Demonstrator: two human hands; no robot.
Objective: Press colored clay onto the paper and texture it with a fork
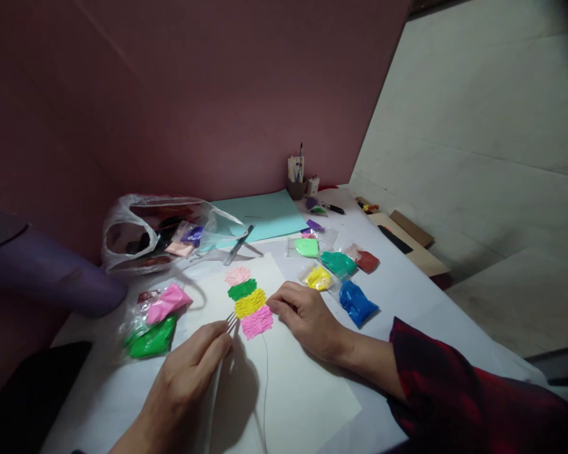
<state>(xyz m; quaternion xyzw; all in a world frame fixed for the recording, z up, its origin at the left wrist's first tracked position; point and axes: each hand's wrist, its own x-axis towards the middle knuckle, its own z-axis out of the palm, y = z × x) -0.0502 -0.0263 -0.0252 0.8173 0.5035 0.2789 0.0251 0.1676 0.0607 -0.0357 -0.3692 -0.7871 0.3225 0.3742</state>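
My left hand [192, 366] is closed around a fork [232, 322], its tines touching or just beside the left edge of the clay patches. Four textured bands form a column on a white sheet of paper [307, 403]: pale pink clay [237, 275], green clay [242, 289], yellow clay [250, 304] and bright pink clay [257, 322]. At the right edge of the yellow and pink bands rests my right hand [307, 318], fingers curled with the tips together; whether anything is between them is hidden. A thin drawn line [266, 378] runs down the paper below the clay.
Bags of pink clay [169, 304] and green clay [152, 339] lie left. Right are blue [356, 304], yellow [319, 277], teal [338, 264] and red [366, 260] packets. Behind stand a plastic bag [127, 236], turquoise paper [265, 211] and a pen cup [296, 188].
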